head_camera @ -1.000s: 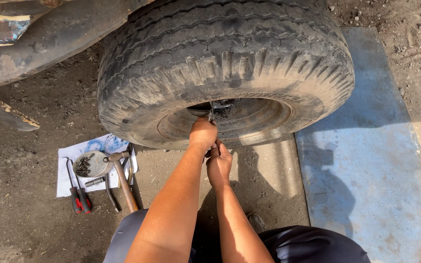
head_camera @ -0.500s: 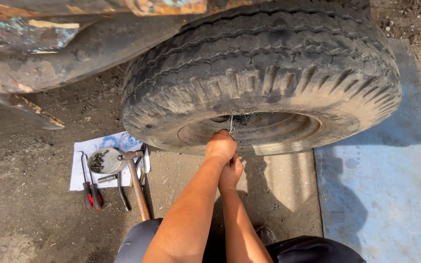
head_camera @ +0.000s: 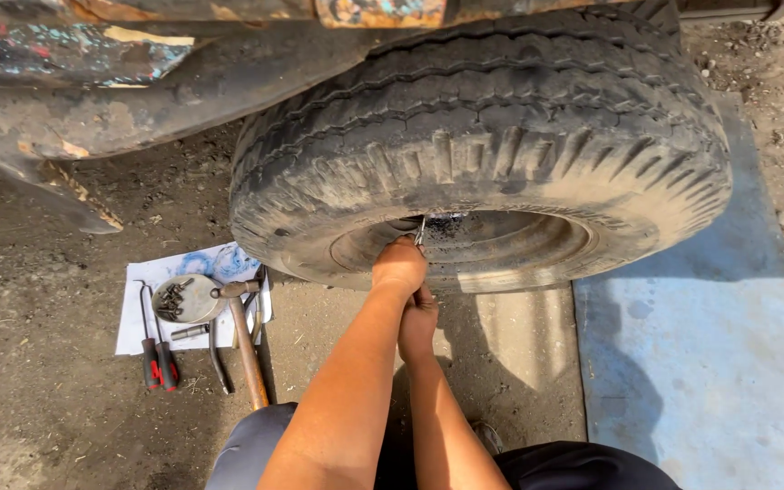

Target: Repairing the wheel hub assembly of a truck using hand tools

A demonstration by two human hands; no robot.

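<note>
The truck tyre [head_camera: 483,136] filling the upper centre is dusty grey-black with a blocky ribbed tread. At lower left, a white sheet [head_camera: 138,308] with blue swirls carries a dull silver bowl [head_camera: 188,299], red-and-black handled pliers [head_camera: 158,363] and a brown wooden-handled hammer [head_camera: 247,349]. At right lies a pale blue-grey slab [head_camera: 700,363].

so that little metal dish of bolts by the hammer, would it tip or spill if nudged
Probably slides rather than tips: the metal dish looks shallow and sits flat on the paper sheet. Its small dark bolts lie loose, so a hard knock might scatter them. The hammer beside it may block it.
</note>
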